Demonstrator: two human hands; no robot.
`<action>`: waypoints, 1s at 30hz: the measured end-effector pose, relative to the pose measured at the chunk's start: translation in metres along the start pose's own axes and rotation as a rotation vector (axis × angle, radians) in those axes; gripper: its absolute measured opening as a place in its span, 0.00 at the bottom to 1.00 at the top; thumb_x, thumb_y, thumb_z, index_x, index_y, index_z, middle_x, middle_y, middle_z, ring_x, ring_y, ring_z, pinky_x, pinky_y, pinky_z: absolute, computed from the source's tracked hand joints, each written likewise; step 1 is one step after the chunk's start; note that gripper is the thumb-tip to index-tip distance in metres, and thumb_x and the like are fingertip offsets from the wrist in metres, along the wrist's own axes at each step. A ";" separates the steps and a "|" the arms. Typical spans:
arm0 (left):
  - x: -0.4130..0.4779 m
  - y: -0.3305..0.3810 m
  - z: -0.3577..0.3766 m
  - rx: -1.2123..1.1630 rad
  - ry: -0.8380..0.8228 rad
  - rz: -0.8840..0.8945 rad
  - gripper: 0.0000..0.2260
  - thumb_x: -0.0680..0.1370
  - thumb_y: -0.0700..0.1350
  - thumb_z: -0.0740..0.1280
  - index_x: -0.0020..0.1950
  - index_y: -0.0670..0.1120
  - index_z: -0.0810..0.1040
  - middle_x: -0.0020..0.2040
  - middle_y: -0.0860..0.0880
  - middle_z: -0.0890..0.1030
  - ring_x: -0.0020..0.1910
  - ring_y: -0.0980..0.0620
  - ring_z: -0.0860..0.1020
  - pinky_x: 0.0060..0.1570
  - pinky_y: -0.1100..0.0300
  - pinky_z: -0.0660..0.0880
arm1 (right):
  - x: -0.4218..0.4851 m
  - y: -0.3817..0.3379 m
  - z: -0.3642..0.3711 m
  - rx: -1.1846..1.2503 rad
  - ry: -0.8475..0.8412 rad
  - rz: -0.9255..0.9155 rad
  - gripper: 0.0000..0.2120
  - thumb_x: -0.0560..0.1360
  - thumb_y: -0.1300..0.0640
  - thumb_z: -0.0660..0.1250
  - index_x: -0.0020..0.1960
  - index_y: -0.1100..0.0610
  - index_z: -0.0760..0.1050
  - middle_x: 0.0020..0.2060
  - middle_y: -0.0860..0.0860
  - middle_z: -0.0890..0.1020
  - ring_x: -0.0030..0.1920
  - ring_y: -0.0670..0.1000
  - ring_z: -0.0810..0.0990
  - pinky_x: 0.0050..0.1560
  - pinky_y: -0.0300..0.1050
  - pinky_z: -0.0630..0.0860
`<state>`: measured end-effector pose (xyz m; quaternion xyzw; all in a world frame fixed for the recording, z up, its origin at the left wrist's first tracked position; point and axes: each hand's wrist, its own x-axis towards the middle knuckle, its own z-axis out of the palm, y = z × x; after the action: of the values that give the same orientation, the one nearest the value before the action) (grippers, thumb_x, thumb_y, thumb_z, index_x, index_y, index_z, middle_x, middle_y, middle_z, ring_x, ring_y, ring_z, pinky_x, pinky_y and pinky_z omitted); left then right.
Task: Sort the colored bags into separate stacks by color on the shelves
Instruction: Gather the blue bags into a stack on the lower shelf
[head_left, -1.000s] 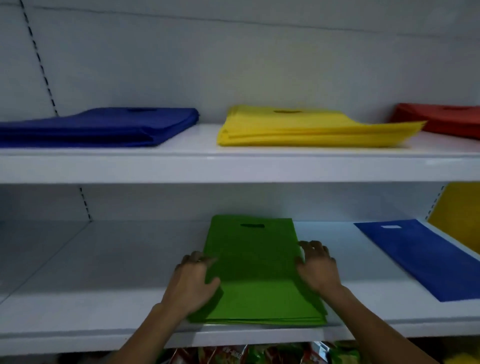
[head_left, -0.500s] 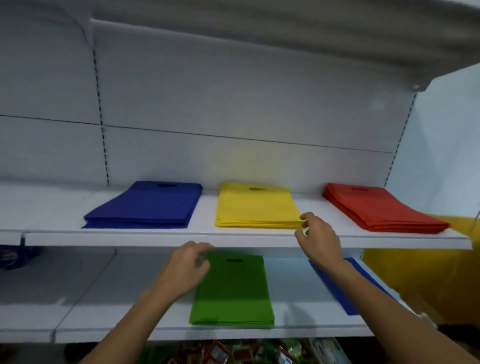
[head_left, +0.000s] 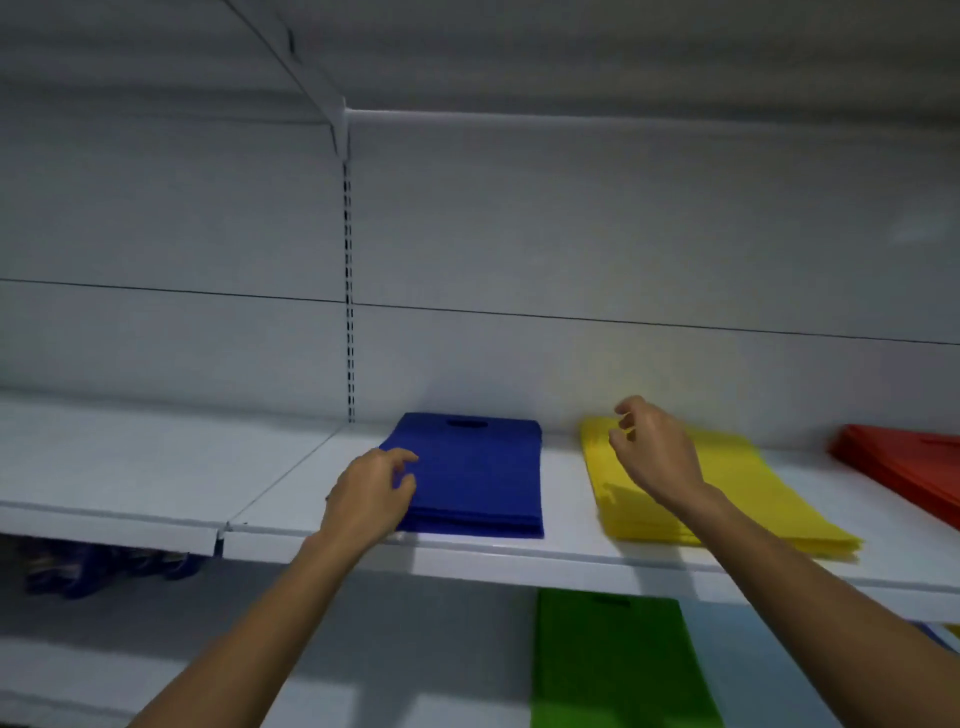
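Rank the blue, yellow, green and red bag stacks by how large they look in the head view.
1. yellow stack, green stack: too alike to rank; frame crops green.
2. blue stack.
3. red stack, cropped at the edge.

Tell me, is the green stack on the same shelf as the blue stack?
No, the green stack lies on the lower shelf, beneath the upper shelf that carries the blue stack.
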<state>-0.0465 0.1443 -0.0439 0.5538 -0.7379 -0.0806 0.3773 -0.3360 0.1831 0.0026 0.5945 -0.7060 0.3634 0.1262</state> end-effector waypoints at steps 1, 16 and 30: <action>0.013 -0.012 -0.001 0.010 0.002 -0.013 0.14 0.78 0.43 0.61 0.63 0.48 0.75 0.55 0.47 0.78 0.54 0.50 0.75 0.52 0.59 0.71 | 0.011 -0.006 0.015 -0.001 -0.015 0.011 0.14 0.75 0.61 0.61 0.60 0.61 0.72 0.54 0.58 0.79 0.53 0.59 0.77 0.48 0.48 0.73; 0.096 -0.094 0.027 0.041 -0.206 -0.251 0.18 0.75 0.45 0.68 0.63 0.43 0.73 0.56 0.43 0.79 0.54 0.47 0.77 0.52 0.59 0.72 | 0.054 -0.034 0.158 -0.034 -0.357 0.256 0.21 0.76 0.56 0.66 0.29 0.57 0.60 0.32 0.53 0.72 0.35 0.52 0.71 0.34 0.42 0.65; 0.093 -0.087 0.032 0.040 -0.100 -0.128 0.13 0.76 0.37 0.63 0.60 0.43 0.71 0.48 0.46 0.77 0.44 0.50 0.75 0.42 0.62 0.72 | 0.064 -0.034 0.163 0.095 -0.398 0.485 0.17 0.74 0.57 0.68 0.32 0.58 0.63 0.33 0.52 0.70 0.36 0.50 0.70 0.27 0.39 0.61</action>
<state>-0.0113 0.0204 -0.0693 0.6026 -0.7203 -0.1171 0.3230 -0.2800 0.0264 -0.0606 0.4737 -0.8202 0.2920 -0.1328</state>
